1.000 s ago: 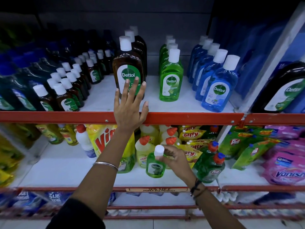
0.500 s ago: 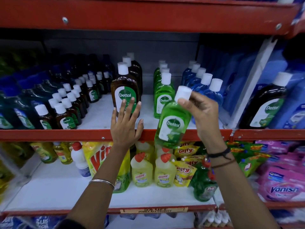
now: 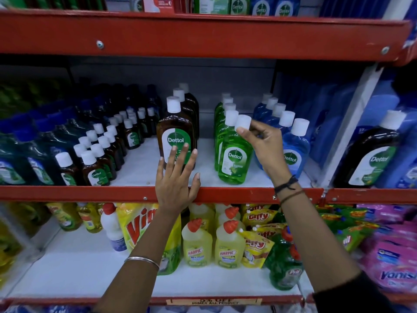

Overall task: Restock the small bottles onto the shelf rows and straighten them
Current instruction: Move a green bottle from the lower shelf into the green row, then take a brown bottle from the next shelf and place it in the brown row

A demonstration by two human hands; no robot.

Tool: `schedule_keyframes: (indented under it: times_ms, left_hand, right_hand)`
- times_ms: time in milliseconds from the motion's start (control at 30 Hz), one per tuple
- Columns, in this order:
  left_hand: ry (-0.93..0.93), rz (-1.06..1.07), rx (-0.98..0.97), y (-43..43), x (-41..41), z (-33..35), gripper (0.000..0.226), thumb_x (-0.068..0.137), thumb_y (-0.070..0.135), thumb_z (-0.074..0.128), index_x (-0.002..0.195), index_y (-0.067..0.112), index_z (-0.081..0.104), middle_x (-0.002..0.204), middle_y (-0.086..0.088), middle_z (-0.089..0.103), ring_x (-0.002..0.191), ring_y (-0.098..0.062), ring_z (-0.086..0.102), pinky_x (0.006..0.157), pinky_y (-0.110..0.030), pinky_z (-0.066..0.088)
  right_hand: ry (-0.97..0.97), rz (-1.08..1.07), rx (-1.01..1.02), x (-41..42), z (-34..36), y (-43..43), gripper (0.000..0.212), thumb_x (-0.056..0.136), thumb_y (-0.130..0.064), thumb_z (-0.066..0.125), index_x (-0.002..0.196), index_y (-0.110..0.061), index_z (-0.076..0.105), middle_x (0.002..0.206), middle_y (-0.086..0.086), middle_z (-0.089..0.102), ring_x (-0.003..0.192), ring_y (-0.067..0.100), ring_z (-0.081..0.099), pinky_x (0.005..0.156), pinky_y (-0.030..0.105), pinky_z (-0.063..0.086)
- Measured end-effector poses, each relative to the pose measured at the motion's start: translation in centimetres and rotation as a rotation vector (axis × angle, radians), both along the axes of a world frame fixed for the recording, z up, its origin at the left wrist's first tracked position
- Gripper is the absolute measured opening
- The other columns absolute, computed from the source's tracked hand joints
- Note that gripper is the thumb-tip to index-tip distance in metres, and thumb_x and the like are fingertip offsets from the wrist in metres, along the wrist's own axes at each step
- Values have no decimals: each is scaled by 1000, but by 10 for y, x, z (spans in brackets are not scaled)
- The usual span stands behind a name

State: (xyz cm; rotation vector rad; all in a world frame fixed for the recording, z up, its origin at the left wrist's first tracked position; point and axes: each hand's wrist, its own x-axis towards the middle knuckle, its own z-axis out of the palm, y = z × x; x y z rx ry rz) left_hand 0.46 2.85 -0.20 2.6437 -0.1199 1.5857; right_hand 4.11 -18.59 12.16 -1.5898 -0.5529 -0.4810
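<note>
Green bottle [image 3: 234,159] now standing on shelf [image 3: 135,168], right hand [image 3: 259,141] pinching its cap, left hand [image 3: 176,177] open.

Bare white shelf [image 3: 140,168] strip stayed clear between small brown bottles [image 3: 94,170] and big brown Dettol bottle [image 3: 176,136]. Narrower gap lay open between that and green bottle row [image 3: 233,159]. Blue bottles [image 3: 293,152] crowded right side; upper shelf lip [image 3: 203,35] limited headroom.

The right hand [image 3: 261,146] hides most of the blue Dettol bottle [image 3: 295,152] at its 3 o'clock. Dark pouches [image 3: 13,163] at the shelf's 9 o'clock end are blurred, and bottles [image 3: 259,6] at 12 o'clock are cut by the top edge.
</note>
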Motion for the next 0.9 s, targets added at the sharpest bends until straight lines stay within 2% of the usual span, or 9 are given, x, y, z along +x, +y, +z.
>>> schedule_keyframes:
  times_ms: [100, 267, 433, 533, 633, 733, 833, 900]
  left_hand:
    - [0, -1, -6, 0, -1, 0, 58, 96, 42, 36, 151, 27, 27, 156, -1, 32, 146, -23, 26, 115, -45, 23]
    - [19, 2, -21, -2, -3, 0, 58, 96, 42, 36, 152, 28, 25, 156, 0, 31, 147, -22, 25, 114, -46, 25]
    - [62, 1, -21, -4, -4, 3, 58, 96, 42, 37, 151, 28, 27, 157, 0, 31, 147, -23, 26, 114, -48, 26]
    - [70, 2, -32, -7, -3, 4, 57, 96, 43, 37, 150, 26, 31, 156, -1, 32, 147, -22, 26, 114, -48, 26]
    - [87, -2, -38, -8, -4, 5, 58, 95, 44, 38, 148, 22, 37, 156, -4, 36, 146, -23, 27, 114, -49, 26]
    - [91, -7, -38, -8, -5, 5, 59, 94, 45, 37, 147, 19, 40, 155, -6, 37, 146, -25, 28, 114, -49, 25]
    - [101, 4, -51, -7, -9, 7, 59, 94, 45, 36, 147, 19, 40, 155, -6, 38, 145, -25, 28, 115, -49, 24]
    - [115, 8, -56, -8, -11, 7, 59, 93, 44, 36, 147, 18, 41, 154, -6, 38, 145, -26, 30, 115, -49, 24]
  right_hand:
    - [44, 1, -15, 4, -7, 1, 32, 80, -12, 72, 112, -7, 68, 96, 7, 73, 74, 2, 66, 76, 21, 56]
    - [39, -17, -8, 1, -9, 5, 38, 76, -9, 75, 113, -3, 67, 103, 5, 71, 74, -6, 67, 69, 11, 51]
    - [24, -62, -30, -10, -9, -9, 43, 79, -20, 75, 119, -8, 64, 106, 2, 71, 88, -5, 66, 78, 11, 51]
    - [-39, -122, 54, -25, -6, -39, 38, 84, -21, 70, 120, -13, 62, 106, -2, 70, 96, 2, 66, 82, 19, 54]
    - [-205, -267, 144, -37, -2, -78, 24, 88, -20, 66, 112, -17, 64, 97, -4, 69, 91, 11, 66, 76, 25, 55]
    - [-328, -497, 252, -36, 5, -118, 15, 90, -20, 63, 105, -17, 65, 90, -7, 66, 83, 3, 62, 71, 22, 51]
    - [-406, -714, 314, -22, 10, -162, 19, 90, -24, 61, 108, -17, 62, 96, -1, 64, 91, 11, 61, 82, 29, 51]
    - [-351, -792, 223, -6, 11, -193, 35, 88, -29, 63, 118, -11, 57, 109, 5, 60, 104, 21, 59, 92, 34, 49]
